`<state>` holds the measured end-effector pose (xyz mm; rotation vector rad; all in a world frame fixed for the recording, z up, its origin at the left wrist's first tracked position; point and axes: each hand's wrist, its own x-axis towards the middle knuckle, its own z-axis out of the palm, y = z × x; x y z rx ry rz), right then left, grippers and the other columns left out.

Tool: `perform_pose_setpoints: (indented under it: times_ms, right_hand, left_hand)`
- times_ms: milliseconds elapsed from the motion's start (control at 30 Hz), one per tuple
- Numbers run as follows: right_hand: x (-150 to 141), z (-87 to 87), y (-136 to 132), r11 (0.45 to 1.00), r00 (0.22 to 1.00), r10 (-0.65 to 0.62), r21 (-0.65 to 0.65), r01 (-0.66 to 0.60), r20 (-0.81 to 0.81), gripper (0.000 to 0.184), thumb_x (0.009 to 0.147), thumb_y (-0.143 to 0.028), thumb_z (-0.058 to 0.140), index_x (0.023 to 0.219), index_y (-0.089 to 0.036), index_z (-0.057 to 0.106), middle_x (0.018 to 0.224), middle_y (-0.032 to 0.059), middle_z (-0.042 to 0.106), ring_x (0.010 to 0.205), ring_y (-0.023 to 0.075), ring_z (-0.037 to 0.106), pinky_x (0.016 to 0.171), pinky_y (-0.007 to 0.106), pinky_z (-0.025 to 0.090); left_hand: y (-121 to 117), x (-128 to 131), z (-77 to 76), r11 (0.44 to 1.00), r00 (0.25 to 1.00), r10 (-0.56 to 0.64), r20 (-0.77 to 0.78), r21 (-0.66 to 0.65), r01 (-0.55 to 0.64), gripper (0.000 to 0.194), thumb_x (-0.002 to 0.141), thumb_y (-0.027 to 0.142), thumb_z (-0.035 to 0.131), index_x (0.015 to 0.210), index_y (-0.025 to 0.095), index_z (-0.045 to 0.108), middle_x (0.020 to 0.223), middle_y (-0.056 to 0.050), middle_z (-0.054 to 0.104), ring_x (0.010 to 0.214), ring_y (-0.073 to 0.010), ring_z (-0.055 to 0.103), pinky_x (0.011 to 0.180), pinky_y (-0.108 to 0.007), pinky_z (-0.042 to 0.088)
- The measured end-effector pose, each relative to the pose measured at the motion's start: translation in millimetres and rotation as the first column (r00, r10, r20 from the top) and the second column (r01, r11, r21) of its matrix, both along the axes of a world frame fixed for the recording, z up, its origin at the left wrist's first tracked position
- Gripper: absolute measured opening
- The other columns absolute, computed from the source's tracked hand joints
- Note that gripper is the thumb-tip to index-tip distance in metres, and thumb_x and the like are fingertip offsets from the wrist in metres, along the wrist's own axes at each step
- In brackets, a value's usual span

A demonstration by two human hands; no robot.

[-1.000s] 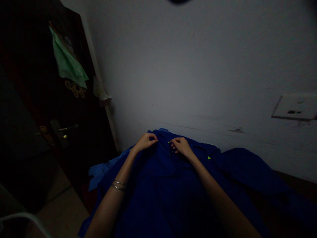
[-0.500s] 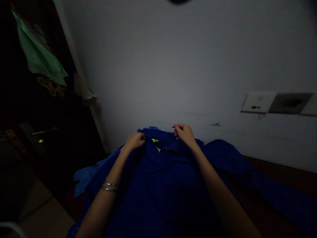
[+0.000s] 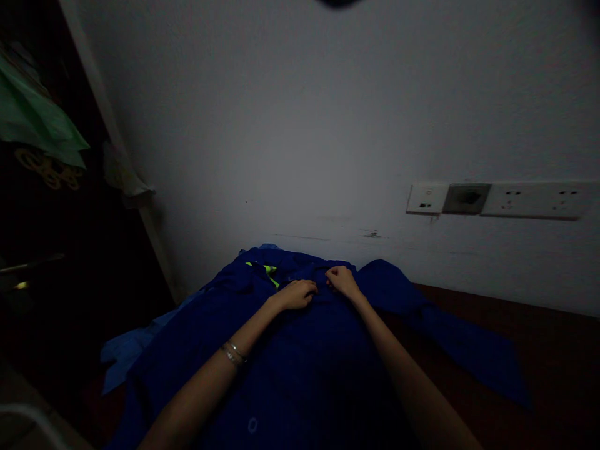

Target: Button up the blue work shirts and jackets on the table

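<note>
A dark blue jacket (image 3: 281, 356) lies spread in front of me, with one long sleeve (image 3: 450, 325) stretched out to the right. Bright yellow-green material (image 3: 270, 270) shows at its neck opening. My left hand (image 3: 295, 294), two silver bangles on its wrist, rests on the upper part of the jacket with fingers curled down on the cloth. Just to its right, my right hand (image 3: 343, 281) is closed, thumb and fingers pinched at the jacket's upper edge. Dim light hides the exact folds between the fingers.
Lighter blue cloth (image 3: 117, 356) sticks out under the jacket on the left. The dark reddish-brown surface (image 3: 557, 350) meets a scuffed white wall (image 3: 300, 156) with sockets (image 3: 529, 200). A dark door (image 3: 107, 250) with hanging green cloth (image 3: 37, 119) stands at left.
My left hand has left the neck area and moved right, beside the right hand. My right hand has come down from above onto the jacket. The view has shifted rightward.
</note>
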<state>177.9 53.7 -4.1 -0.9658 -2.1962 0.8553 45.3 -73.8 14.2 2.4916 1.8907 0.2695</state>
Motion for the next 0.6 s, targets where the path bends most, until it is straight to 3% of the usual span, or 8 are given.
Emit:
perform_pose_setpoints:
  times_ms: [133,267,467,600]
  right_hand:
    - [11,-25.3,-6,0.992,0.983,0.085,0.077,-0.098,0.162,0.016,0.065,-0.008,0.054,0.072,-0.015,0.066,0.072,0.0047,0.066,0.069,0.0138,0.062,0.061,0.019,0.043]
    - [22,-37.3,-14,0.970,0.956,0.155,0.146,-0.196,0.249,0.016,0.067,-0.012,0.058,0.080,-0.016,0.067,0.084,0.0053,0.066,0.081,0.0163,0.060,0.073,0.023,0.042]
    - [30,-44.9,-25,0.941,0.951,0.155,0.253,-0.225,0.267,0.021,0.075,-0.015,0.052,0.092,-0.014,0.065,0.099,0.0100,0.060,0.099,0.0194,0.053,0.086,0.026,0.037]
    - [30,-50.0,-26,0.934,0.958,0.140,0.288,-0.212,0.252,0.022,0.079,-0.015,0.048,0.093,-0.014,0.065,0.098,0.0098,0.059,0.098,0.0185,0.053,0.086,0.025,0.038]
  left_hand:
    - [19,-19,-2.6,0.985,0.974,0.167,-0.153,0.067,-0.158,0.034,0.083,0.018,0.037,0.110,0.023,0.057,0.134,-0.007,0.041,0.107,-0.0234,0.053,0.093,-0.039,0.038]
    - [30,-33,-2.6,0.923,0.909,0.384,-0.162,0.086,-0.374,0.031,0.086,0.027,0.037,0.111,0.021,0.056,0.138,-0.011,0.034,0.114,-0.0265,0.047,0.095,-0.045,0.034]
    - [36,-35,-8.9,0.871,0.859,0.487,-0.157,0.026,-0.490,0.022,0.079,0.026,0.050,0.097,0.021,0.062,0.109,-0.008,0.059,0.100,-0.0216,0.056,0.086,-0.033,0.043]
    - [35,-31,-3.2,0.821,0.811,0.571,-0.129,0.108,-0.561,0.028,0.077,0.020,0.049,0.101,0.016,0.061,0.102,-0.013,0.059,0.099,-0.0246,0.055,0.084,-0.035,0.042]
